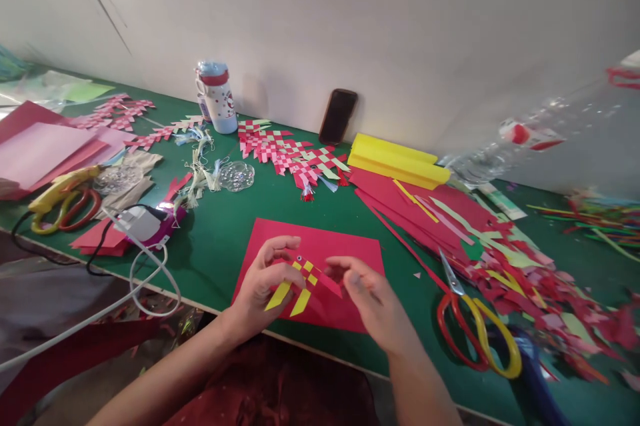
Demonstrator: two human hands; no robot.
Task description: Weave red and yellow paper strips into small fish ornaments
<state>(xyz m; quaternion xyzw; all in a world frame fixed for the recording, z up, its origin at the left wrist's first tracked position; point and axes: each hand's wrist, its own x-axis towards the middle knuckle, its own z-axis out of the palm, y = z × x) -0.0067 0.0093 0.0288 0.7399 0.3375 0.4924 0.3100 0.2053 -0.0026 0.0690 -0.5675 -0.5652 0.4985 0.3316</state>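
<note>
My left hand point(267, 279) is closed on a small woven paper fish point(307, 273), made of red and yellow strips with a small round eye on top. Two yellow strip ends hang toward me, and a red end points right. Close to that red end is my right hand point(367, 293), its fingers loosely curled and the thumb apart from them. Whether a right fingertip touches the paper is hard to see. Beneath both hands lies a sheet of red paper point(360, 249) on the green table point(215, 246).
Scissors point(470, 333) lie at right by a heap of paper scraps point(540, 286). Woven paper fish point(285, 153), a bottle point(220, 103), a phone point(339, 116) and yellow paper point(395, 159) line the back. At left are a glue gun point(65, 189) and a white plug with cables point(140, 223).
</note>
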